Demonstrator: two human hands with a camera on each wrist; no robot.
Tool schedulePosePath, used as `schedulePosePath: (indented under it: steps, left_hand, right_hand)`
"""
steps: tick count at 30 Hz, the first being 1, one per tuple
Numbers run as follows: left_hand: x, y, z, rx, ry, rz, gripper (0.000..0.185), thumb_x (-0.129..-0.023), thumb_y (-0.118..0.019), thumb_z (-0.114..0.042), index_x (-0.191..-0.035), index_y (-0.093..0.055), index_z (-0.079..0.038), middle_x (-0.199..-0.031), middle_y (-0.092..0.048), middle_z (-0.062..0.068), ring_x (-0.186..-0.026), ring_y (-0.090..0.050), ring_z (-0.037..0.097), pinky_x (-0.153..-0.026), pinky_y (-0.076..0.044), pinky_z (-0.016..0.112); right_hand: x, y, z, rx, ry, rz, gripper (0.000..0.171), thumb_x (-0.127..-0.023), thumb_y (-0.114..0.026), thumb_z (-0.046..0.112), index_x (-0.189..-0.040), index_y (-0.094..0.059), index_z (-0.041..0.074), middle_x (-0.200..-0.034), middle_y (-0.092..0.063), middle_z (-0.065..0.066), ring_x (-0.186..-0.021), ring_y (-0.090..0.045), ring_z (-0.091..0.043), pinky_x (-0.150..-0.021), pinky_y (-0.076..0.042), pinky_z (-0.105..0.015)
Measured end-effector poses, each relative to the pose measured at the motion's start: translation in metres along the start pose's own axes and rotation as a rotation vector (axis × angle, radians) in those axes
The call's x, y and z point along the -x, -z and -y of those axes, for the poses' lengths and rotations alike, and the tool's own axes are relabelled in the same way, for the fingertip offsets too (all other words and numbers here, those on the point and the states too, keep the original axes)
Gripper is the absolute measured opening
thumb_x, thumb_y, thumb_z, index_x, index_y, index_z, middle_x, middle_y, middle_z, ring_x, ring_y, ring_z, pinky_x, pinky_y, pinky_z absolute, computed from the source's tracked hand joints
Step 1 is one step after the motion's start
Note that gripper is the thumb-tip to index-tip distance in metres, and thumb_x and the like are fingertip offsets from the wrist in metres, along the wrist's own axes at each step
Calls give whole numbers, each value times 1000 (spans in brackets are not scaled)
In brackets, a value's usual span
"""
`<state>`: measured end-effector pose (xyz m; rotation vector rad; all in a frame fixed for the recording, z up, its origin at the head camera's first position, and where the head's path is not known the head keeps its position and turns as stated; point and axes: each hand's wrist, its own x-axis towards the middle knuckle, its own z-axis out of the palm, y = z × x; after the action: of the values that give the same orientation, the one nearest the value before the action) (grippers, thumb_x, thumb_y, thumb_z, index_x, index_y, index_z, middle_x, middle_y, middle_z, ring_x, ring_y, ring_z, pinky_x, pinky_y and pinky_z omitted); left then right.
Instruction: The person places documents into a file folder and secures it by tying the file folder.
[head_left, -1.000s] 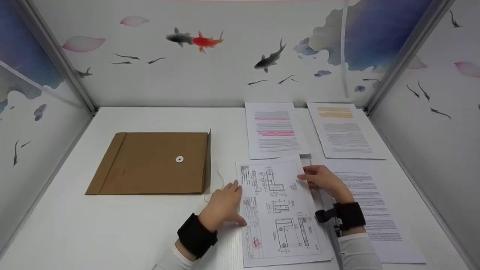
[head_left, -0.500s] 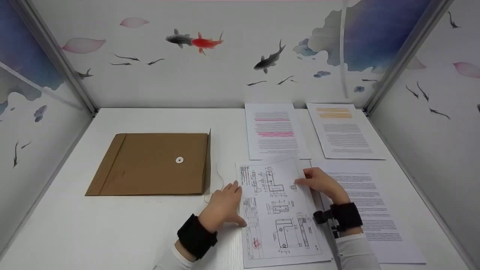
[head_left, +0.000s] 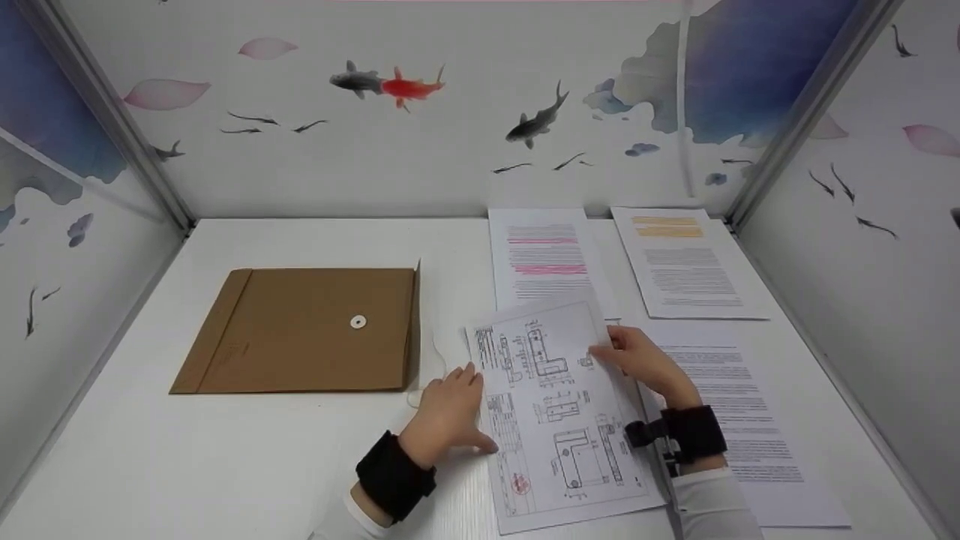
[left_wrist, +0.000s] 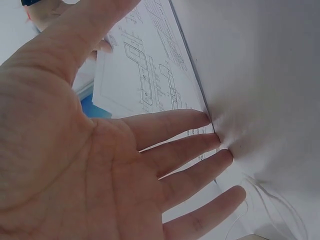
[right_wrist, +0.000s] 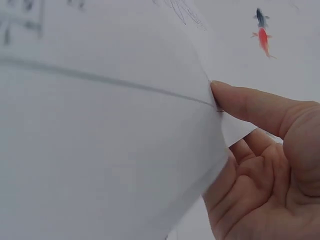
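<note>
In the head view a white sheet with technical drawings (head_left: 559, 420) lies tilted in front of me, over other paper. My right hand (head_left: 649, 364) pinches its right edge, thumb on top and fingers underneath; the paper (right_wrist: 115, 135) bows there in the right wrist view. My left hand (head_left: 446, 416) is at the sheet's left edge with its fingers straight and spread. Its fingertips (left_wrist: 212, 119) come right up to that edge in the left wrist view, palm toward the drawing.
A brown envelope (head_left: 300, 330) with a white button and loose string (head_left: 437, 349) lies on the left. Behind are pages with pink highlighting (head_left: 544, 259) and orange highlighting (head_left: 690, 277). A text page (head_left: 765, 435) lies under the right forearm. Printed walls enclose the table.
The drawing sheet has turned slightly counterclockwise, its far end shifting left and farther over the pink-highlighted page. My right hand has moved slightly left, still pinching the edge. My left hand stays nearly still.
</note>
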<state>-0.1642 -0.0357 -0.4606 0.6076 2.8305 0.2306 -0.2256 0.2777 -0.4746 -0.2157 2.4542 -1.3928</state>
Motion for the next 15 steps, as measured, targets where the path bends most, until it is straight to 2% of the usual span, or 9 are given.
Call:
schedulePosePath:
  steps: [6,11,15]
  left_hand:
    - [2,0,3,-41,23,-51,103,-69,-92,-51,-145,-50,5,-152,-55,18,-137,-56,35,-105,-52,50]
    - [2,2,6,8,26,-68,93,-74,-89,-48,-141,-54,6,-146,-59,19,-130,-59,36,-99,-54,50]
    - [1,5,9,74,23,-37,79,-81,-84,-46,-136,-59,4,-145,-61,18,-129,-61,36,-99,-54,52]
  right_hand:
    - [0,2,0,-31,49,-52,40,-103,-61,20,-132,-61,-7,-100,-74,-16,-71,-63,-8,-62,-49,-24]
    - [0,4,1,-131,22,-84,44,-104,-60,21,-137,-56,-7,-102,-76,-11,-77,-70,-9,-67,-55,-26]
    - [1,7,2,-216,6,-118,47,-104,-59,21,-140,-53,-9,-101,-77,-4,-80,-72,-8,-69,-56,-24]
